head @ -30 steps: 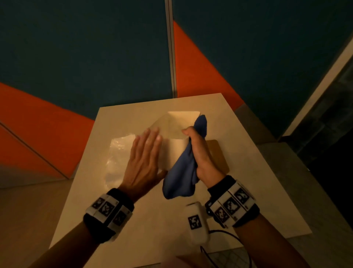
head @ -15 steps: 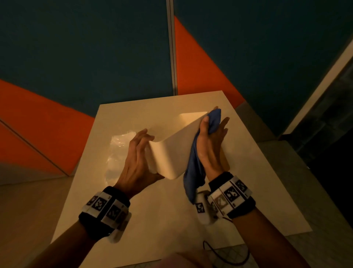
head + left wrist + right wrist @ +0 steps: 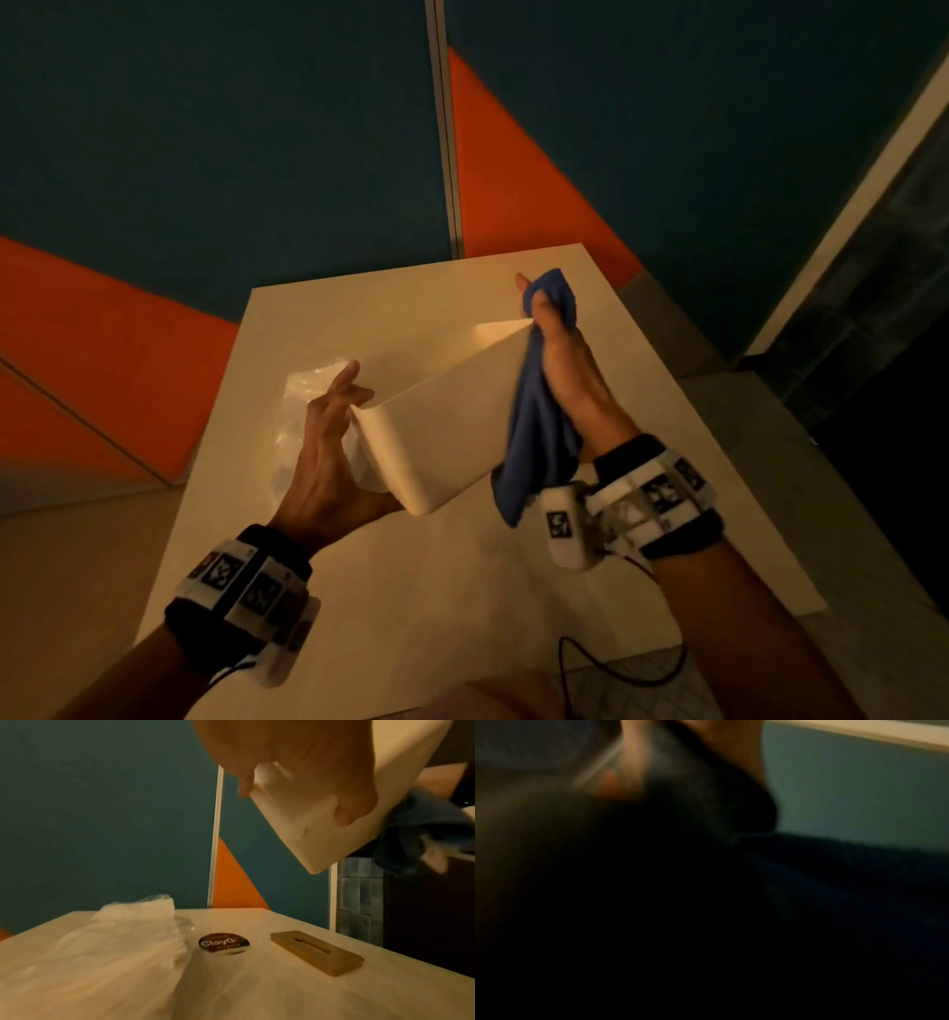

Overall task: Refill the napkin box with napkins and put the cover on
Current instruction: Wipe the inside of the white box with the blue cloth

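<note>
Napkin box (image 3: 441, 437) raised, left fingers (image 3: 343, 390) gripping its end; right fingers (image 3: 540, 308) clutching blue cloth (image 3: 539, 437); "ClayG" sticker (image 3: 224, 943)

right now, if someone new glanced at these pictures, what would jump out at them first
The white napkin box, held up off the table and tilted, with the left hand gripping its near end. At its far end the right hand clutches a blue cloth against it. Below, the brown slotted cover lies flat beside a clear plastic napkin pack.

Dim warm light; right wrist view dark, blurred (wide-angle edges bent).
</note>
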`<state>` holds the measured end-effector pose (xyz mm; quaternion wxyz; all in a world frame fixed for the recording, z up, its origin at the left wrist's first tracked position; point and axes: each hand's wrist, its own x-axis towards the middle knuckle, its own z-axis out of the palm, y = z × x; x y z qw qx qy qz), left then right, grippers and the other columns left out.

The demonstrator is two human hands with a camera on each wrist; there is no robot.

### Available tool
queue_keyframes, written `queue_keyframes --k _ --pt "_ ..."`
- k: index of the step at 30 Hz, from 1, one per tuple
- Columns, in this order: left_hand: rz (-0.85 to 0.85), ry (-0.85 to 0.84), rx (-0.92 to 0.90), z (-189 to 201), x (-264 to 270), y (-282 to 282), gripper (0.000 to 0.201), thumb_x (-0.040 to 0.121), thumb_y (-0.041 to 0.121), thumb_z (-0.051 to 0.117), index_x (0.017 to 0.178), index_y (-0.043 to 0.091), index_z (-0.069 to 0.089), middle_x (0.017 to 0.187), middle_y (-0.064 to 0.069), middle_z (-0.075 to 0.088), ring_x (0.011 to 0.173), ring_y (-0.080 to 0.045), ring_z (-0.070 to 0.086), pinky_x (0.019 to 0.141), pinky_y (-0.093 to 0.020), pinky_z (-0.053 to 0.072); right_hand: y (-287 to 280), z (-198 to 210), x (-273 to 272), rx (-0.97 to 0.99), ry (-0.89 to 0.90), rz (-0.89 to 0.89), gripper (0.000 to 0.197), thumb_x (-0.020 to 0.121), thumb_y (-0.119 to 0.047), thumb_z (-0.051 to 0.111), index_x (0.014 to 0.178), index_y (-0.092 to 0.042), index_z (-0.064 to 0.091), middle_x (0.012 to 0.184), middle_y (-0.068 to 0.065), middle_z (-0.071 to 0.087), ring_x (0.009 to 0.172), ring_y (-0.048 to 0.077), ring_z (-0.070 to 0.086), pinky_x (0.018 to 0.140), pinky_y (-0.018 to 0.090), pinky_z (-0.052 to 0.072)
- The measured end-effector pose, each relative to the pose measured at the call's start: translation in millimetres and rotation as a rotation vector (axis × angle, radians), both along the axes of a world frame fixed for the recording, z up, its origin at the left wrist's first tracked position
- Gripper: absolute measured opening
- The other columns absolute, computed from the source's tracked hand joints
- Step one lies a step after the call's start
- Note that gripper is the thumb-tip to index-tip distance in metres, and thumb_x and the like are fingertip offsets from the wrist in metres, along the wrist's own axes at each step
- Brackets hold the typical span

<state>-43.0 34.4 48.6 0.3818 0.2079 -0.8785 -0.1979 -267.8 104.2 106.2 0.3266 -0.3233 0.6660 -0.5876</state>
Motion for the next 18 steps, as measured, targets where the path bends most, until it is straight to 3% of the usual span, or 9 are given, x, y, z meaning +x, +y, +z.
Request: queue_keyframes --k 2,5,7,9,11,12,14,16,18 --pt "-0.039 0.051 0.016 -2.6 4.9 -2.2 0.094 0.058 0.073 0.064 0.133 0.044 0.015 0.146 0.029 0.015 0.137 0.001 0.021 0.098 -0.047 0.038 1.5 6.9 -10.7 -0.019 -0.285 0.149 0.049 0.100 -0.040 0.028 0.139 -0.015 0.043 0.133 0.005 0.052 0.103 0.013 0.056 0.088 0.021 0.045" --pt "-0.108 0.078 0.009 -3.1 7.5 -12.1 0.096 0.061 0.067 0.068 0.135 0.039 0.015 0.146 0.026 0.015 0.135 0.005 0.023 0.104 -0.027 0.036 4.3 12.7 -15.2 0.046 -0.429 0.182 0.042 0.099 -0.040 0.033 0.114 -0.012 0.061 0.105 0.004 0.062 0.082 0.010 0.058 0.071 0.018 0.047" --pt "-0.129 0.036 -0.049 -4.5 9.4 -22.4 0.091 0.063 0.064 0.069 0.132 0.025 0.024 0.146 0.024 0.016 0.137 0.001 0.022 0.111 -0.022 0.030 5.4 13.9 -15.2 0.081 -0.433 0.188 0.039 0.094 -0.044 0.046 0.076 -0.018 0.067 0.076 0.004 0.065 0.070 0.014 0.059 0.068 0.024 0.047" --pt "-0.066 -0.049 -0.065 -2.9 8.2 -30.7 0.100 0.062 0.068 0.065 0.127 0.003 0.024 0.145 0.027 0.013 0.137 0.007 0.015 0.112 -0.030 0.027 9.4 13.9 -11.0 0.125 -0.445 0.167 0.038 0.086 -0.042 0.058 0.058 -0.019 0.070 0.063 0.003 0.066 0.064 0.016 0.061 0.068 0.027 0.047" --pt "0.055 -0.150 0.033 2.9 4.6 -35.9 0.120 0.056 0.078 0.059 0.133 -0.005 0.018 0.148 0.019 0.011 0.133 0.017 0.005 0.109 -0.039 0.023 10.2 10.5 -4.6 0.156 -0.462 0.148 0.028 0.079 -0.040 0.062 0.061 -0.020 0.066 0.064 0.006 0.061 0.062 0.019 0.056 0.067 0.031 0.043" --pt "0.120 -0.207 0.044 6.0 3.3 -39.0 0.126 0.053 0.081 0.055 0.136 -0.004 0.014 0.151 0.005 0.012 0.135 0.011 0.000 0.110 -0.042 0.019 9.9 8.9 -0.2 0.158 -0.467 0.127 0.024 0.075 -0.041 0.063 0.067 -0.018 0.063 0.066 0.007 0.057 0.063 0.020 0.053 0.065 0.031 0.041" --pt "0.197 -0.314 -0.093 9.9 3.1 -44.2 0.131 0.051 0.086 0.050 0.141 0.004 0.003 0.153 -0.020 0.007 0.141 -0.017 -0.004 0.113 -0.052 0.013 7.7 4.4 8.3 0.129 -0.482 0.051 0.025 0.071 -0.041 0.062 0.075 -0.016 0.058 0.069 0.006 0.052 0.065 0.021 0.051 0.064 0.032 0.039" --pt "0.189 -0.321 -0.224 9.2 0.5 -40.4 0.129 0.055 0.079 0.058 0.145 0.013 -0.008 0.154 -0.021 -0.001 0.143 -0.029 -0.004 0.115 -0.056 0.011 7.3 3.7 16.5 0.059 -0.492 -0.001 0.026 0.071 -0.039 0.060 0.081 -0.015 0.058 0.075 0.008 0.054 0.071 0.024 0.052 0.068 0.033 0.040" --pt "0.175 -0.275 -0.391 3.0 -11.9 -23.1 0.120 0.063 0.063 0.065 0.145 0.015 -0.009 0.157 -0.008 -0.011 0.144 -0.025 -0.008 0.118 -0.049 0.003 7.8 4.1 23.7 0.000 -0.480 -0.047 0.040 0.058 -0.041 0.061 0.087 -0.014 0.057 0.084 0.008 0.055 0.081 0.026 0.052 0.073 0.037 0.040"
